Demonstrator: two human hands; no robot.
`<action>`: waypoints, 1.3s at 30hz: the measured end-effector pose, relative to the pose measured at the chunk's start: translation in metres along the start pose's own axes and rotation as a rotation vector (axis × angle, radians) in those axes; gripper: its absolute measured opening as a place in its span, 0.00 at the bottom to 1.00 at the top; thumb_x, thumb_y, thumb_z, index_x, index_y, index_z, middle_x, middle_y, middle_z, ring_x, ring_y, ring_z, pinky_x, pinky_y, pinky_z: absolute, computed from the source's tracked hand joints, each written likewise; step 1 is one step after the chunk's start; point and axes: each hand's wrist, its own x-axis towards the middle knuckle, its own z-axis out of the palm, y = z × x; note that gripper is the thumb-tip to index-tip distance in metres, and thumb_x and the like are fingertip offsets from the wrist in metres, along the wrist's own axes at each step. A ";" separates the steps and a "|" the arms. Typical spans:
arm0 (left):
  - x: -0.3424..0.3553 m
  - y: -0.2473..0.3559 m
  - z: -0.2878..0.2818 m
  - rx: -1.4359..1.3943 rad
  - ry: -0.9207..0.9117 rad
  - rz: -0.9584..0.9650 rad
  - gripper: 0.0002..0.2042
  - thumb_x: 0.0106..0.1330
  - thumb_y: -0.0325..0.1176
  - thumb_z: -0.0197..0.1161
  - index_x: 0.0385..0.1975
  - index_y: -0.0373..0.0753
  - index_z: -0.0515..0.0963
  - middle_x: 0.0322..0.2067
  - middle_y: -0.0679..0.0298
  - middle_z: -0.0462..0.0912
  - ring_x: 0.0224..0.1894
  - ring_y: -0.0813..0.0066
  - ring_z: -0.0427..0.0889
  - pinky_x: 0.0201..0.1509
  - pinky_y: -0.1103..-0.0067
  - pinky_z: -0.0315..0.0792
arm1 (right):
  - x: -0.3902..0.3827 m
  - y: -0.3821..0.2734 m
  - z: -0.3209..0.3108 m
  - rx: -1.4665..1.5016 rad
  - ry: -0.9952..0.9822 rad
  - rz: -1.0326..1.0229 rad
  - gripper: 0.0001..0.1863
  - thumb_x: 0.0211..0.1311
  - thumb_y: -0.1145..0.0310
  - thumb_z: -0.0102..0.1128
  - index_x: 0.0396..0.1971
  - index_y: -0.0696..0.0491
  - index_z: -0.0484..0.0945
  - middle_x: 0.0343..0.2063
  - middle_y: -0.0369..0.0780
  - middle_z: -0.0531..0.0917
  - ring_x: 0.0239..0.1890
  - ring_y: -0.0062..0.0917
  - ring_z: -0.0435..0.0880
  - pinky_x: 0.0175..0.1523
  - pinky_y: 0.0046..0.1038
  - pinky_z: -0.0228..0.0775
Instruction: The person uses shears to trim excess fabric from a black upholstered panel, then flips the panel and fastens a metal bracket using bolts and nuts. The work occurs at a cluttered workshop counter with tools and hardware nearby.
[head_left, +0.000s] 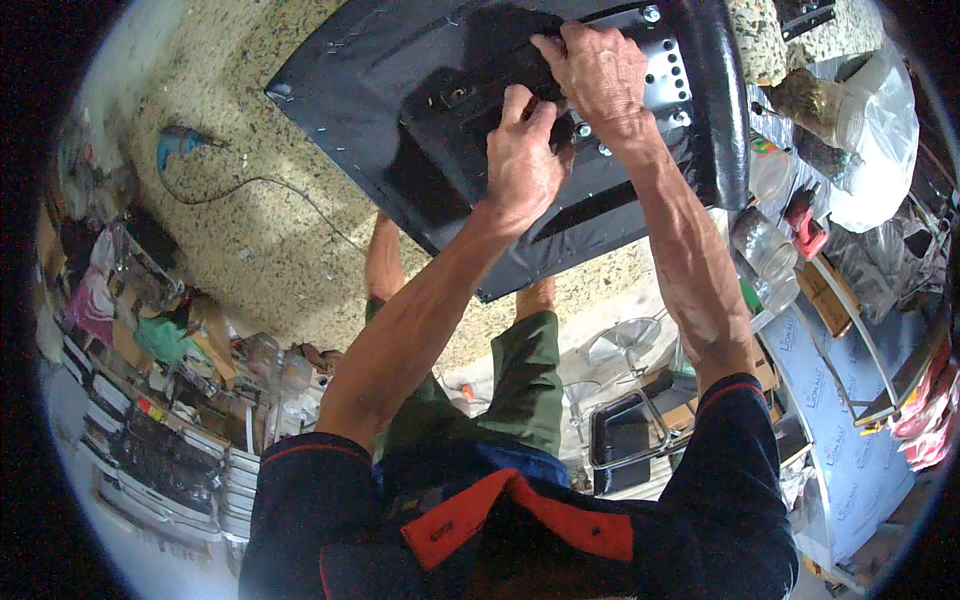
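Note:
A black upholstered seat or cushion panel (350,75) lies with its stapled fabric side up in front of me. A silver metal plate (664,88) with round holes is fixed near its right end, with bolt heads (682,118) about the plate. My right hand (600,75) has curled fingers over the plate's left side. Nearer to me, my left hand (525,150) is closed with bent fingers at a dark part on the panel. Whatever the fingers of either hand grip is too dark and covered to make out.
The panel rests on a speckled foam block (250,260). A blue power tool (180,147) with a cord lies on the foam at left. To the right are clear jars (765,250), a red-handled tool (808,232) and a white plastic bag (880,150). Clutter fills the left side.

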 end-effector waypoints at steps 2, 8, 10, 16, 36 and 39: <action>0.000 0.002 -0.001 -0.024 0.027 0.016 0.20 0.47 0.21 0.79 0.43 0.35 0.84 0.42 0.53 0.77 0.42 0.48 0.85 0.43 0.63 0.81 | -0.002 -0.001 0.000 0.045 0.025 0.027 0.20 0.64 0.54 0.75 0.36 0.58 0.86 0.30 0.52 0.89 0.34 0.49 0.91 0.41 0.44 0.84; 0.002 0.003 0.001 -0.041 0.012 0.001 0.19 0.47 0.21 0.79 0.42 0.35 0.83 0.42 0.52 0.77 0.42 0.46 0.85 0.43 0.62 0.81 | -0.004 0.016 0.011 0.170 0.082 -0.072 0.12 0.65 0.63 0.71 0.36 0.58 0.86 0.30 0.52 0.88 0.35 0.50 0.90 0.43 0.44 0.83; 0.003 0.001 0.001 -0.012 0.005 -0.006 0.20 0.47 0.21 0.79 0.43 0.34 0.83 0.42 0.52 0.76 0.42 0.46 0.84 0.43 0.62 0.81 | -0.003 0.010 0.010 0.138 0.082 -0.055 0.13 0.67 0.61 0.71 0.34 0.58 0.85 0.30 0.53 0.88 0.35 0.50 0.90 0.42 0.45 0.82; 0.003 0.000 0.000 0.002 -0.012 0.009 0.21 0.48 0.22 0.79 0.44 0.34 0.82 0.46 0.50 0.75 0.42 0.44 0.85 0.43 0.60 0.82 | 0.003 -0.005 -0.004 0.006 -0.025 0.111 0.18 0.66 0.54 0.72 0.35 0.57 0.87 0.32 0.52 0.89 0.37 0.51 0.90 0.41 0.46 0.83; 0.003 0.001 0.000 -0.052 0.011 0.055 0.20 0.48 0.21 0.79 0.41 0.32 0.79 0.48 0.49 0.74 0.38 0.40 0.86 0.40 0.56 0.83 | 0.000 0.007 0.006 0.176 0.099 -0.039 0.20 0.67 0.52 0.70 0.34 0.58 0.84 0.28 0.51 0.88 0.33 0.50 0.90 0.40 0.47 0.83; 0.005 0.000 0.003 -0.021 -0.019 0.001 0.19 0.48 0.21 0.79 0.39 0.32 0.79 0.47 0.49 0.74 0.38 0.40 0.86 0.40 0.56 0.83 | -0.001 0.012 0.006 0.175 0.073 -0.066 0.16 0.65 0.59 0.73 0.35 0.59 0.85 0.31 0.51 0.89 0.35 0.49 0.90 0.42 0.45 0.82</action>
